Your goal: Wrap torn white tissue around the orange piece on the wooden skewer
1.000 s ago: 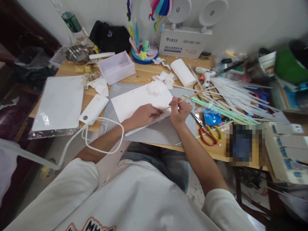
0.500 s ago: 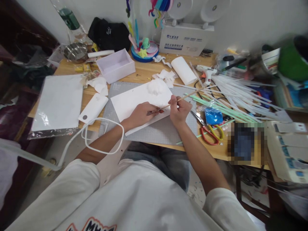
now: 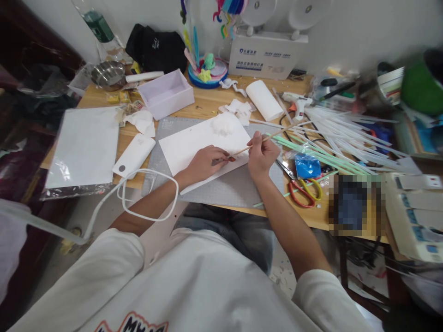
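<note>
My right hand [image 3: 263, 154] is closed around a thin wooden stick [image 3: 281, 133], which slants up to the right past the hand. The stick's lower end reaches close to my left fingertips. My left hand [image 3: 205, 163] rests on a white sheet of paper [image 3: 183, 140], fingers pinched by a small dark piece with a reddish-brown end [image 3: 231, 159]; its kind is too small to make out. A fluffy white clump of fibre [image 3: 223, 125] lies on the paper behind both hands. Beneath the paper is a grey cutting mat [image 3: 242, 189].
Scissors [image 3: 302, 193] and a blue packet [image 3: 308, 166] lie to the right, near many white and green strips [image 3: 341, 133]. A glue gun [image 3: 299, 104], white roll [image 3: 264, 101] and lilac box [image 3: 169, 97] stand behind. A white cable [image 3: 175, 203] loops over my left forearm.
My right hand has shifted slightly to the right along the stick. My left hand and the paper look almost unmoved.
</note>
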Motion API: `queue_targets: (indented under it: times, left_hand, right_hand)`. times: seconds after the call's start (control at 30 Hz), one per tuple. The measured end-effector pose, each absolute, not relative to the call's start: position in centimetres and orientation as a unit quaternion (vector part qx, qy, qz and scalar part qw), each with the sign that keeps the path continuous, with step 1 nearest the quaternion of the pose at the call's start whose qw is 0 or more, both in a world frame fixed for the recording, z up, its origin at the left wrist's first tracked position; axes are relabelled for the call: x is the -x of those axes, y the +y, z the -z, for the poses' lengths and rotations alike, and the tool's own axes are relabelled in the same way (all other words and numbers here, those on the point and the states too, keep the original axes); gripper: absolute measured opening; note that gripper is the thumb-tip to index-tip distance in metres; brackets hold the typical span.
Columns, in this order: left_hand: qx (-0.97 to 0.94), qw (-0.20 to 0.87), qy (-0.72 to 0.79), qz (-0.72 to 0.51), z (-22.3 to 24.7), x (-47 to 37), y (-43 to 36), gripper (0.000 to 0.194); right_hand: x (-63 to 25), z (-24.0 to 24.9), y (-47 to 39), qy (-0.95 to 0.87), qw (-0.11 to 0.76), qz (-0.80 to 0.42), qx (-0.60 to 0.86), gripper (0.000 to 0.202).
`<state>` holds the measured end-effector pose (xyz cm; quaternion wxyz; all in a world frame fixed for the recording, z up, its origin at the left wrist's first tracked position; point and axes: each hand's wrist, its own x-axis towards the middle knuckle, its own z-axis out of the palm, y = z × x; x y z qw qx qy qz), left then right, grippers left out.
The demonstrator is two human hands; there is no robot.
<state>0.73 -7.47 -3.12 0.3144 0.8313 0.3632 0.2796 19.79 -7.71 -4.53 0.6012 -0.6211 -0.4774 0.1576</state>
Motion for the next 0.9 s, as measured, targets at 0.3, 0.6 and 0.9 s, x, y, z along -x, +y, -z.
queue_targets:
  times: [0.3, 0.6, 0.9]
  left_hand:
    - [-0.803, 0.311, 0.429, -0.272, 3.5, -2.4, -6.7, 0.01]
    - [-0.794, 0.308, 0.443, -0.282, 4.1, -2.9, -6.3, 0.016]
    - [-0.787, 0.317, 0.446, -0.285, 4.0, -2.8, -6.1, 0.016]
  right_hand:
    - [-19.8, 4.8, -7.7, -0.492, 0.592, -0.141, 0.622, 0.061]
    - [-20.1, 3.9, -8.9, -0.594, 0.555, -0.064, 0.579, 0.062]
    - [-20.2, 4.2, -8.7, -0.671, 0.466, -0.043, 0.575, 0.059]
